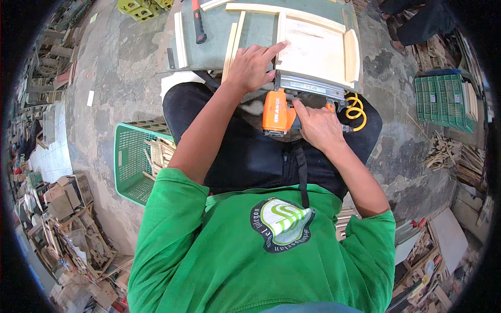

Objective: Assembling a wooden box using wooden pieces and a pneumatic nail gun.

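Observation:
In my right hand (322,127) is an orange and grey nail gun (278,112), gripped with the fingers round its handle. Its long grey magazine lies along the near edge of a shallow pale wooden tray (315,49), and a coiled yellow air hose (356,112) hangs at its right end. My left hand (254,67) holds the tray's near left corner, the index finger stretched onto the side strip and the thumb lower by the nail gun's end. Part of that corner is hidden behind the hand and the gun.
The tray lies on a greenish worktable (206,57) with loose wooden strips (233,44) and a hammer (199,26). A green crate (128,167) of wood pieces stands at my left, and green crates (443,99) at the right. Scrap wood piles (68,208) line both sides. Another person's leg (425,26) shows far right.

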`<action>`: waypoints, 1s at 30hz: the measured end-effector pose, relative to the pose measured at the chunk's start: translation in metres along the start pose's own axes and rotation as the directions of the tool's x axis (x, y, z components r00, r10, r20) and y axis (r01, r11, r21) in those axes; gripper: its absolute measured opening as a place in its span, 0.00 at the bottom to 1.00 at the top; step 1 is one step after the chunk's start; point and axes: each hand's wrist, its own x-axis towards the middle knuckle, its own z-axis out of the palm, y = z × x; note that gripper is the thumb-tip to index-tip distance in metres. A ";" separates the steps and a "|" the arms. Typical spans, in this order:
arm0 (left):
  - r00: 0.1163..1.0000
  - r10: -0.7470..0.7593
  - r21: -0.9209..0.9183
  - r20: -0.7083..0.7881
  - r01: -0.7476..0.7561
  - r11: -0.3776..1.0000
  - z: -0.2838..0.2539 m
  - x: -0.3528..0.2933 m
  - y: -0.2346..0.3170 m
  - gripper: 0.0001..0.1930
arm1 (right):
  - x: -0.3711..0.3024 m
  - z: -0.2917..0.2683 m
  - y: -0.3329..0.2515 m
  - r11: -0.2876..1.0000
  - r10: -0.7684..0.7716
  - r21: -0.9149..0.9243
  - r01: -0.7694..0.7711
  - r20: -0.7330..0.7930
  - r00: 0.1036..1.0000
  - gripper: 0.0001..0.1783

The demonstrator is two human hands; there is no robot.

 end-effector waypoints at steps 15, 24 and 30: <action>1.000 0.002 -0.035 -0.012 -0.002 0.999 0.001 0.000 0.000 0.46 | -0.003 0.007 0.001 1.000 -0.009 0.021 0.010 -0.029 1.000 0.28; 1.000 -0.002 -0.035 -0.007 0.002 0.999 0.001 -0.001 -0.001 0.46 | -0.002 0.013 0.004 1.000 -0.014 0.006 0.014 -0.038 0.999 0.28; 1.000 -0.005 -0.025 0.001 0.005 1.000 0.000 -0.002 0.000 0.46 | -0.002 0.016 0.007 1.000 -0.020 -0.006 0.020 -0.026 0.999 0.31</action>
